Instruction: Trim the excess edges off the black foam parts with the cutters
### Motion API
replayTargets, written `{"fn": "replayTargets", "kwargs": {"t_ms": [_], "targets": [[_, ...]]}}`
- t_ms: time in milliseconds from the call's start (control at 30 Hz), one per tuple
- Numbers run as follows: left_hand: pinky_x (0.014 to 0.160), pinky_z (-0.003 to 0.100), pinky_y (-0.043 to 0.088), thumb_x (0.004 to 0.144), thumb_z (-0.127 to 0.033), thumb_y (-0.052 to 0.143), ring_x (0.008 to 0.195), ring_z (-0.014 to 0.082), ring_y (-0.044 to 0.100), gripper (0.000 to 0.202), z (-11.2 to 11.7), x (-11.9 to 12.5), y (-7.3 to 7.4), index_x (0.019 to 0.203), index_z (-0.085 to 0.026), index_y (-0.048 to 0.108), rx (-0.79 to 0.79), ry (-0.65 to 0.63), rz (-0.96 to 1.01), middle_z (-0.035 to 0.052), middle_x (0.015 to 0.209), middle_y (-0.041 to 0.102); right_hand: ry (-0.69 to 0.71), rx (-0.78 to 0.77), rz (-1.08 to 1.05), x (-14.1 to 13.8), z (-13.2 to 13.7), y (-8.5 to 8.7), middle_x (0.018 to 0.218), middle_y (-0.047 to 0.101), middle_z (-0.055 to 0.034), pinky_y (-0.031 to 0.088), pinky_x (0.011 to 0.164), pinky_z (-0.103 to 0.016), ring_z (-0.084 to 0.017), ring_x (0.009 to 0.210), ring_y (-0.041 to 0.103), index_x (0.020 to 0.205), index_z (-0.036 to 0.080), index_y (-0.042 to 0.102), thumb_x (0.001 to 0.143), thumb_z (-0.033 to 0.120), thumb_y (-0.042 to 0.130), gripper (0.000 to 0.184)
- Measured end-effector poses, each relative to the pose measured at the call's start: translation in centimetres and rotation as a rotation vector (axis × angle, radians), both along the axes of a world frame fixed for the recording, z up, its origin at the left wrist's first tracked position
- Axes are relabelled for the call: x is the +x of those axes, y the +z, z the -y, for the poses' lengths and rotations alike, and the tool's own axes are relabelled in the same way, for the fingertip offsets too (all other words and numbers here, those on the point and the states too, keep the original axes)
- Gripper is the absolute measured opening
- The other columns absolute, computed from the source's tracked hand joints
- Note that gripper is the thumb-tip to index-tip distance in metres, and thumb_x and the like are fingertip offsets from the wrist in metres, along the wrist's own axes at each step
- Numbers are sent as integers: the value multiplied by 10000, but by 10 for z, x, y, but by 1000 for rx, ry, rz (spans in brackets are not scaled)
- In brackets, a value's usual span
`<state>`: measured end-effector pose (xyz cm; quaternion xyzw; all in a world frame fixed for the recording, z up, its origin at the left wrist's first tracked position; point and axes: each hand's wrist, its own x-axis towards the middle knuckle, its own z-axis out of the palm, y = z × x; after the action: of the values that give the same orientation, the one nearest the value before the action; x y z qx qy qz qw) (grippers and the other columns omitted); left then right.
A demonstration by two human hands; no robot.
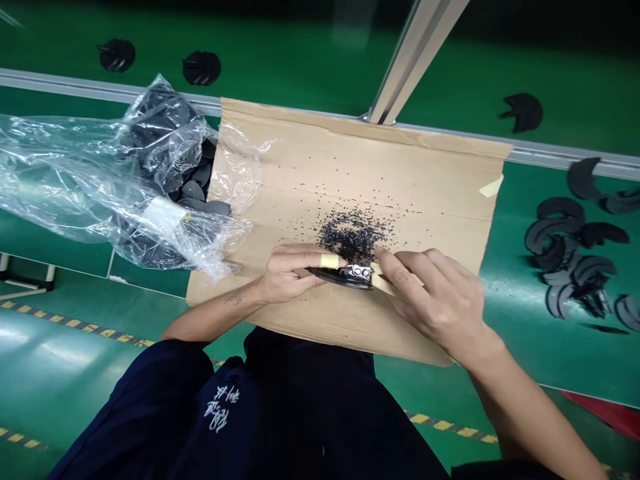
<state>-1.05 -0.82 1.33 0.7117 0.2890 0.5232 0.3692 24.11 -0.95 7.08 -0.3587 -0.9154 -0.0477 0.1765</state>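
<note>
Black rubber piece (327,277) seemed light and stiff; your left hand (293,273) gripped its body, while your right hand (440,300) pinched narrowly with taped fingers (395,270) at its silver metal end (358,272).

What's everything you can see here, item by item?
Cardboard sheet: one, tan, on the green bench.
Black crumbs: one scattered pile, on the cardboard.
Clear plastic bag: one, at left, holding dark grey pieces.
Curved black pieces: several, heaped on the bench at right.
Black pieces: three, beyond the metal rail.
Held piece: one, black with silver metal, between the hands.
Left hand: one, holding that piece, with a taped finger.
Right hand: one, fingers at the silver part.
</note>
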Motion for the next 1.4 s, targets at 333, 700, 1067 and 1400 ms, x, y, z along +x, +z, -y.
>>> {"fn": "replayTargets", "kwargs": {"t_ms": [333,700,1067,1400], "targets": [[721,210,637,858,-146,786,808,142,779,321,5,2,-8,1176,-178,759,48,-1,16,78,939,812,40,-98,-49,-1,1,-5,765,686,-27,411,581,-296,-159,682,602,1155,182,651,976,111,557,214],[771,305,524,1085,-435,345,873,188,620,434,-76,-56,66,1104,-168,687,36,-47,-636,83,937,676,-300,-90,-147,52,15,-63,977,703,-119,498,693,-368,-251,829,626,1278,174,633,1003,431,561,383],[1071,486,468,933,-184,525,1208,333,603,377,-275,-82,23,1275,-65,628,-103,301,-1258,180,1295,673,-429,-191,-203,83,31,-67,1310,633,-172,529,1019,-534,-336,1273,571,1354,200,602,1020,424,477,421],[935,362,535,1002,-480,466,1040,249,696,405,-120,-154,102,1099,-182,721,-69,60,-1290,105,1145,747,-797,-394,-730,106,-224,-18,1188,726,-191,426,1027,-448,-266,1222,631,757,50,775,743,26,705,75]]}}
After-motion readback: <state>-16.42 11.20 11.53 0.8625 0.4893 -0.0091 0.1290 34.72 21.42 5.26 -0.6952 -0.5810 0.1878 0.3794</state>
